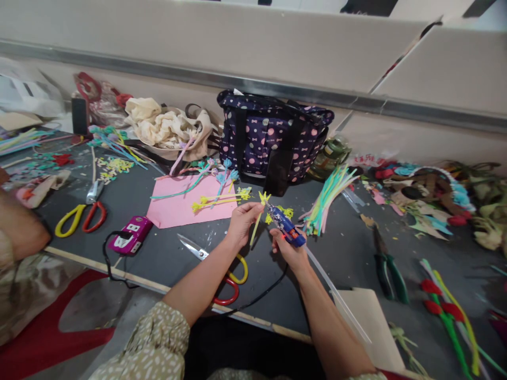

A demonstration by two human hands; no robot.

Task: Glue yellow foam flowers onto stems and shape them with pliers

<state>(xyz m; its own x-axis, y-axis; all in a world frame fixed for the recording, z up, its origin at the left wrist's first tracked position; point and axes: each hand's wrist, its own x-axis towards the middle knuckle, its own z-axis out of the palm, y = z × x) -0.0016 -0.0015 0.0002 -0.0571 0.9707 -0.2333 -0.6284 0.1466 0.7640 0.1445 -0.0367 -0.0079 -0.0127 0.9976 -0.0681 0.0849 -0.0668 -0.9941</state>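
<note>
Between the fingertips of my left hand (244,224) is a yellow pipe-cleaner stem (256,228) topped by a small splayed yellow flower. My right hand (291,249) grips a blue glue gun (285,224), its nozzle close to that flower; whether they touch I cannot tell. A long clear glue stick (336,293) sticks out of the gun's back. Small yellow flower pieces (283,212) lie just behind the nozzle. Finished-looking pipe-cleaner stems (216,199) rest on a pink sheet (170,192) to the left. Under my left forearm lie scissors (198,249) with yellow and red handles.
A dark patterned bag (273,134) stands at the back, with a black phone (278,171) against it. Bundled pipe cleaners (328,203) and pliers (386,266) lie rightward. On the left are a purple power box (130,236), more scissors (91,203) and another person's arm (24,224).
</note>
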